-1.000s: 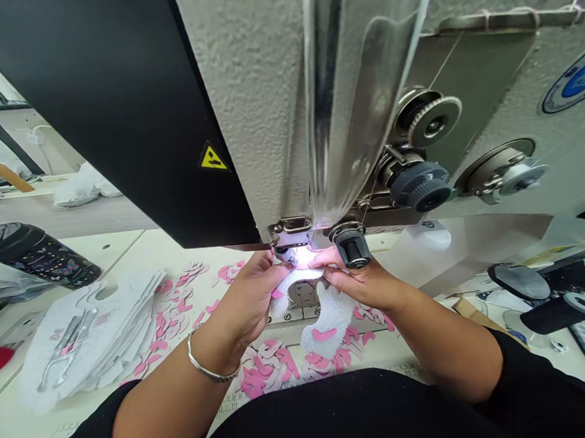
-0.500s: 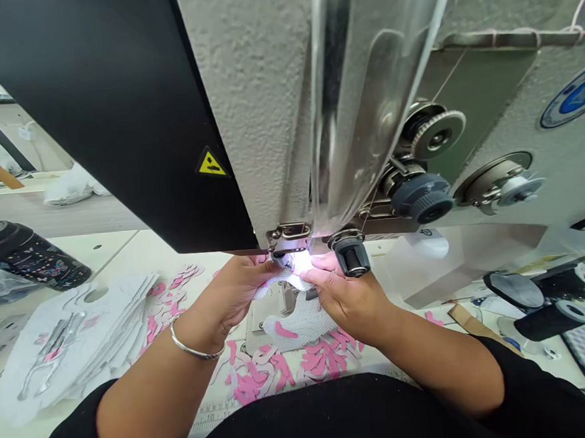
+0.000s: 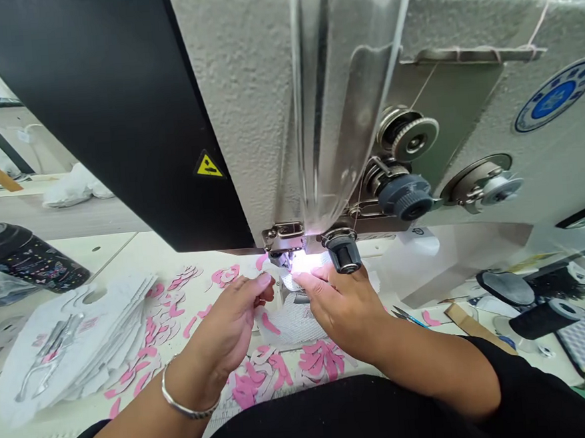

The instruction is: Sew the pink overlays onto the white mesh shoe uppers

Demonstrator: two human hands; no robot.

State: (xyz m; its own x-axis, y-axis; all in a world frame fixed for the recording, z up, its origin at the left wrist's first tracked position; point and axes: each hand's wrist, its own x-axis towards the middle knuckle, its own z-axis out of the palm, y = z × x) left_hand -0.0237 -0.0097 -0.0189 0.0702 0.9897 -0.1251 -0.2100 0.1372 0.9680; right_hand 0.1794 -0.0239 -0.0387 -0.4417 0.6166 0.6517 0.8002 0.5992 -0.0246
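Find the white, bumpy-textured cloth with a curved pink patch [image 3: 294, 322] at the lit metal foot [image 3: 279, 260] of the large grey sewing machine [image 3: 252, 108], partly covered by the right hand [image 3: 346, 312]. Note the right fingers, stretched forward and pressing on it; cannot tell, through glare and overlap, whether any fold is pinched. Note the left hand [image 3: 229, 320], curled narrow beside the cloth's left edge, thumb near index finger; cannot tell whether anything thin is caught between. To guide the cloth well, press lightly and evenly, turn rather than tug, smooth any pucker, and keep fingertips out from under the foot. Watch the dark grey ribbed cylinder [image 3: 344, 253] just above the right knuckles, and the dark pointed tool with a blue part [image 3: 409, 317] beside the right forearm. Move the left hand sideways over loose pink and white scraps [image 3: 154, 329], stopping short of the stacked white cutouts [image 3: 107, 332] on the pale tabletop [image 3: 119, 253].
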